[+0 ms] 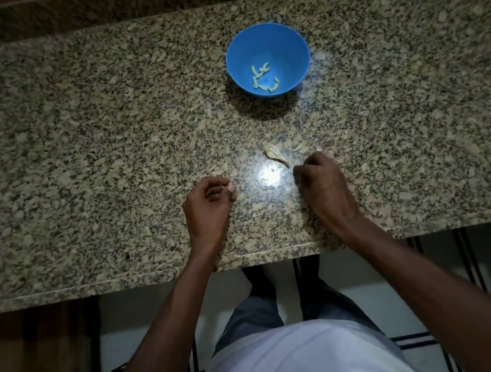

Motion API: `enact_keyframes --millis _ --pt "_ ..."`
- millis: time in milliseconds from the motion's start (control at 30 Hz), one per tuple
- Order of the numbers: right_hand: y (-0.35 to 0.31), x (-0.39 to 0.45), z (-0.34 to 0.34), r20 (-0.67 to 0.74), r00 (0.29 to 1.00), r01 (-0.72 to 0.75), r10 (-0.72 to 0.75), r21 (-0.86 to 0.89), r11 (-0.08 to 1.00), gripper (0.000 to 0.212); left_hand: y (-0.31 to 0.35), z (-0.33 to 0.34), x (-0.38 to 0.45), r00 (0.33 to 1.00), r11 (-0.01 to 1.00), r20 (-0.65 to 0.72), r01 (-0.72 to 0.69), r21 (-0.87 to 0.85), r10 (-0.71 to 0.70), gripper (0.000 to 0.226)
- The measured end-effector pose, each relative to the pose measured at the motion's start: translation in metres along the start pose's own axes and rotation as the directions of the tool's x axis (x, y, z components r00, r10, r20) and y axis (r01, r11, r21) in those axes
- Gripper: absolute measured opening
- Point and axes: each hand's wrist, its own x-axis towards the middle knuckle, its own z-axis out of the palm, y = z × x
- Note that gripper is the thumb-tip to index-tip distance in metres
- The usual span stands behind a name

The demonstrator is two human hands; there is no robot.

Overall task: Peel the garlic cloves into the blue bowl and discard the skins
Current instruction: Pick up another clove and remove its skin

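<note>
From the head view, the blue bowl point(268, 59) with peeled cloves point(264, 79) sits far back on the tabletop point(71, 149); the garlic remnant point(276, 155) and skins point(299, 146) lie just ahead of the right hand point(322, 183). The left hand point(210, 206) curls, fingertips seemingly pinching a tiny scrap; the right is curled knuckles-up, contents hidden. Best to gather the loose skins together before binning them.

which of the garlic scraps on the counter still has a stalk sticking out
The largest scrap, lying between the blue bowl and the right hand: a thin stalk trails from it toward that hand. The smaller skin flakes beside it are flat bits without one.
</note>
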Motion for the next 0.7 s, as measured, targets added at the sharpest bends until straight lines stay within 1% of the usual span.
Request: enact_keyframes --millis 67,100,200,267,300,333,367,400,433,500,567,600,633,667,700 --pt "-0.016 -0.019 0.016 0.046 0.998 0.033 -0.034 0.032 0.999 0.006 0.000 -0.001 0.002 1.000 1.000 -0.016 -0.004 -0.008 0.003 0.008" --pt "-0.022 -0.023 0.025 0.043 0.997 0.067 -0.068 0.041 0.997 0.008 0.001 -0.002 0.002 1.000 1.000 -0.024 -0.013 0.002 0.013 0.007" --pt "-0.042 -0.016 0.040 0.054 0.996 0.063 -0.071 0.145 0.987 0.017 0.001 -0.008 0.003 0.999 0.998 -0.033 -0.034 0.044 0.036 0.006" --pt "-0.050 -0.010 0.036 0.084 0.992 0.076 -0.093 0.190 0.979 0.015 0.002 -0.011 0.003 0.998 0.996 -0.037 -0.038 0.075 0.041 0.012" --pt "-0.051 -0.005 0.029 0.071 0.994 0.061 -0.078 0.212 0.975 0.015 0.003 -0.014 0.004 0.998 0.995 -0.049 -0.043 0.094 0.047 0.018" --pt "-0.050 -0.001 0.022 0.063 0.997 0.036 -0.050 0.213 0.976 0.016 0.003 -0.015 0.006 0.997 0.993 -0.062 -0.046 0.106 0.052 0.024" --pt "-0.046 0.006 0.017 0.056 0.997 0.048 -0.059 0.190 0.981 0.019 0.002 -0.017 0.008 0.996 0.992 -0.073 -0.045 0.119 0.054 0.028" --pt "-0.043 0.012 0.015 0.069 0.995 0.065 -0.076 0.157 0.985 0.021 0.001 -0.019 0.009 0.996 0.991 -0.079 -0.040 0.131 0.051 0.028" --pt "-0.040 0.018 0.016 0.082 0.989 0.113 -0.121 0.102 0.988 0.024 0.001 -0.020 0.009 0.996 0.988 -0.079 -0.035 0.147 0.047 0.024" --pt "-0.044 0.025 0.018 0.142 0.965 0.212 -0.222 0.081 0.974 0.027 -0.001 -0.023 0.009 0.997 0.982 -0.055 -0.048 0.182 0.059 0.011" --pt "-0.054 0.019 0.021 0.240 0.924 0.272 -0.298 0.136 0.953 0.026 -0.004 -0.026 0.008 0.996 0.979 -0.024 -0.077 0.191 0.083 0.004" --pt "-0.061 0.013 0.019 0.303 0.891 0.332 -0.338 0.072 0.941 0.032 -0.004 -0.028 0.007 0.996 0.978 -0.014 -0.086 0.191 0.090 0.003" --pt "-0.063 0.005 0.021 0.325 0.863 0.403 -0.386 0.016 0.915 0.041 -0.005 -0.029 0.006 0.995 0.975 -0.005 -0.093 0.203 0.096 0.004" --pt "-0.061 -0.002 0.021 0.345 0.844 0.431 -0.411 0.022 0.902 0.045 -0.006 -0.030 0.006 0.995 0.972 0.012 -0.100 0.214 0.100 0.006" --pt "-0.059 -0.007 0.017 0.374 0.823 0.457 -0.428 0.013 0.889 0.044 -0.008 -0.030 0.005 0.994 0.967 0.034 -0.109 0.229 0.104 0.008"
